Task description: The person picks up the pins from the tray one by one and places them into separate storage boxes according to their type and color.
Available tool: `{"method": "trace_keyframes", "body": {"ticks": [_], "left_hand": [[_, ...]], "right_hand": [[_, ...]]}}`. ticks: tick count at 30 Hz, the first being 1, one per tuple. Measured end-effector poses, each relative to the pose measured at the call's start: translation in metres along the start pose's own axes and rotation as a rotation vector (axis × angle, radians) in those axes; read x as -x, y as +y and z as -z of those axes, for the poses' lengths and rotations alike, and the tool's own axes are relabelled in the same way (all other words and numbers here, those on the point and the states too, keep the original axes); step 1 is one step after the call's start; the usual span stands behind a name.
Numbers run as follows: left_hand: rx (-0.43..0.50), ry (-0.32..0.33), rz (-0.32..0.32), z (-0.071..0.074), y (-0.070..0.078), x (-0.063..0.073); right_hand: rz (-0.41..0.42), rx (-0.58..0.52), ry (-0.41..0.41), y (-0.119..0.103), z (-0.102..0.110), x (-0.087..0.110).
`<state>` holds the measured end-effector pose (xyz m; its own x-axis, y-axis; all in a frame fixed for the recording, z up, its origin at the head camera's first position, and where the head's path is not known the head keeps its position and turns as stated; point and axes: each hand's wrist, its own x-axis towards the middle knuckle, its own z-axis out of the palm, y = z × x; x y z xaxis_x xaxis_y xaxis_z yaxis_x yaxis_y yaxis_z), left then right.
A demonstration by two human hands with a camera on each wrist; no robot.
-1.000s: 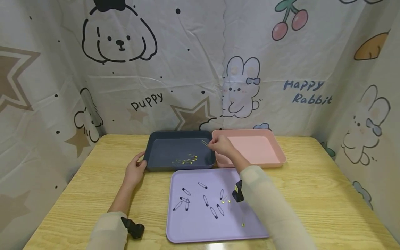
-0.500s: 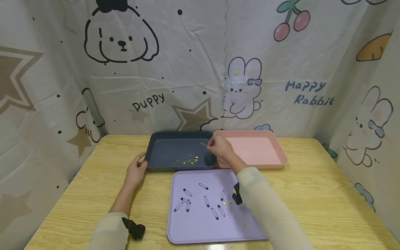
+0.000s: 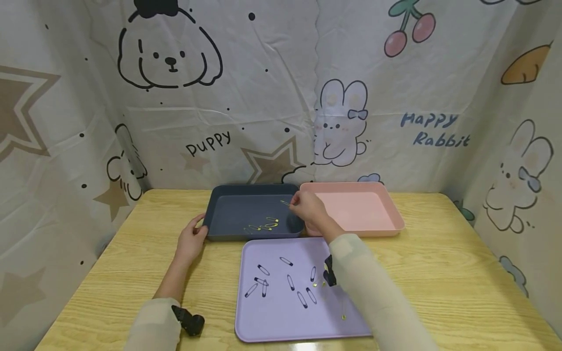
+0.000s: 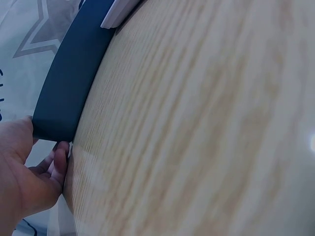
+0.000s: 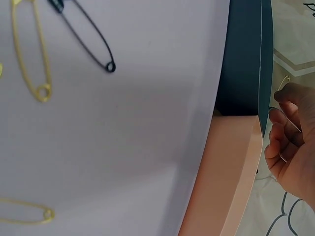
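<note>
My right hand (image 3: 309, 207) pinches a yellow safety pin (image 3: 285, 203) between thumb and fingertips, over the right part of the dark blue tray (image 3: 246, 207). The pin also shows thinly at the fingertips in the right wrist view. Several yellow safety pins (image 3: 269, 226) lie in that tray. My left hand (image 3: 190, 241) holds the tray at its near left corner, with curled fingers at the tray's foot in the left wrist view. Black safety pins (image 3: 291, 282) are scattered on the lilac tray (image 3: 263, 326), and a few yellow ones lie at its right, partly behind my right sleeve.
A pink tray (image 3: 351, 209) stands right beside the dark blue one, under my right wrist. All three trays rest on a wood-grain table (image 3: 456, 273). A printed curtain (image 3: 272, 97) closes off the back and sides.
My right hand has shifted slightly left over the dark blue tray, and the pinched pin has swung nearer to level. The left hand keeps its place on the tray corner.
</note>
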<state>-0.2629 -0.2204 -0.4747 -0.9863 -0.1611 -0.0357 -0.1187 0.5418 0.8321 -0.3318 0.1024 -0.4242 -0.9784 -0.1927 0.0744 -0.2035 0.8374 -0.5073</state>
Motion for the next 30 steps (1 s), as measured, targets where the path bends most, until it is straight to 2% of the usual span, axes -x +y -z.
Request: {"method": "trace_keyframes", "body": {"ticks": [17,21,25,30], "left_hand": [[-0.001,0.006,0.013,-0.002,0.0,-0.001],[-0.003,0.005,0.012,-0.002,0.001,-0.001],[-0.008,0.005,0.008,-0.001,0.001,0.0],[-0.022,0.004,0.009,-0.001,0.0,0.0]], "right_hand": [[-0.047,0.011,0.014,-0.009,-0.006,-0.001],[-0.068,-0.025,0.013,-0.007,-0.002,0.001],[-0.051,-0.058,0.032,-0.002,0.005,0.003],[0.014,-0.051,0.054,0.005,0.012,0.007]]}}
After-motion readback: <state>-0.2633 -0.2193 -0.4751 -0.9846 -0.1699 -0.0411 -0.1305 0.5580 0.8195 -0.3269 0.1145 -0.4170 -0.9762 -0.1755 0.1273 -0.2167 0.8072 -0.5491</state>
